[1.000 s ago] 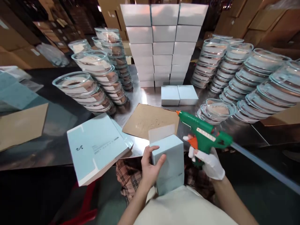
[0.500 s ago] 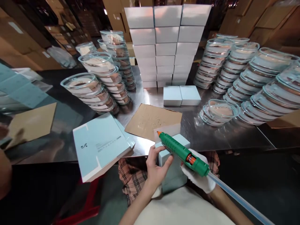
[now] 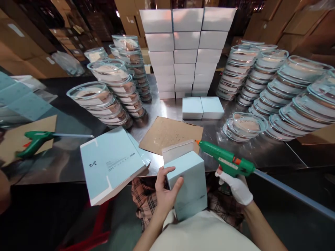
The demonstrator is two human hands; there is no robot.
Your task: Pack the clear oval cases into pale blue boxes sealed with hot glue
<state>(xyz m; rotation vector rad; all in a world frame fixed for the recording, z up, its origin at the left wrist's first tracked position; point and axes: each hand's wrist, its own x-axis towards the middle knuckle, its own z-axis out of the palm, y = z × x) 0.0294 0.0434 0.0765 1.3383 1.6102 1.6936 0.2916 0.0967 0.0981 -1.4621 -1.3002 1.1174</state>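
Observation:
My left hand [image 3: 166, 188] grips a light blue box [image 3: 190, 186] by its left side, thumb on the front face and fingers over the upper edge. The box stands tilted against my lap, and a whitish flap [image 3: 178, 150] sticks up from its far top edge. In my gloved right hand [image 3: 237, 186] is a green glue gun [image 3: 222, 156], held by the grip. Its orange nozzle is at the right end of the flap; whether they touch I cannot tell. A long clear glue stick [image 3: 290, 191] runs out of the gun's rear.
Brown cardboard [image 3: 167, 134] lies ahead on the metal table. Flattened blue boxes [image 3: 112, 164] are piled at left. White boxes [image 3: 185, 55] rise at the back, with stacked clear round containers [image 3: 264, 83] on both sides. Another green glue gun [image 3: 36, 141] lies far left near a person's arm.
My right hand has moved the glue gun rightward, from over the box to the flap's right end. The box now shows more of its front. Another glue gun has appeared at far left.

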